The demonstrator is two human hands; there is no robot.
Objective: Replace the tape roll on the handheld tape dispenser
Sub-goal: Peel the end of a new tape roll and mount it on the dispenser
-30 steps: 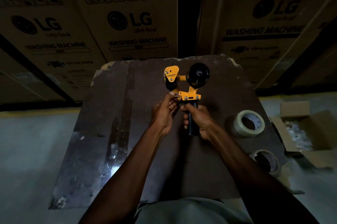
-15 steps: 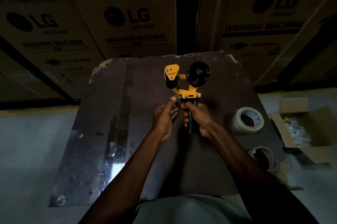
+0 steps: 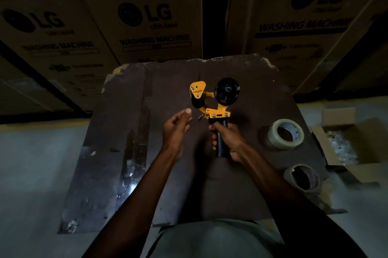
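Note:
A yellow and black handheld tape dispenser stands upright above the dark board, its black hub bare of any roll. My right hand is shut on its black handle. My left hand hovers just left of the dispenser's metal blade, fingers loosely curled, holding nothing and not touching it. A full roll of clear tape lies on the board to the right. Nearer me on the right edge lies a thin, nearly spent roll core.
An open cardboard box with shiny contents sits on the floor at the right. Large washing machine cartons stand stacked behind the board. Grey floor surrounds the board on the left and right.
My left hand has let go of the dispenser's blade area and pulled back to the left. My right hand keeps the handle, with the dispenser in nearly the same place.

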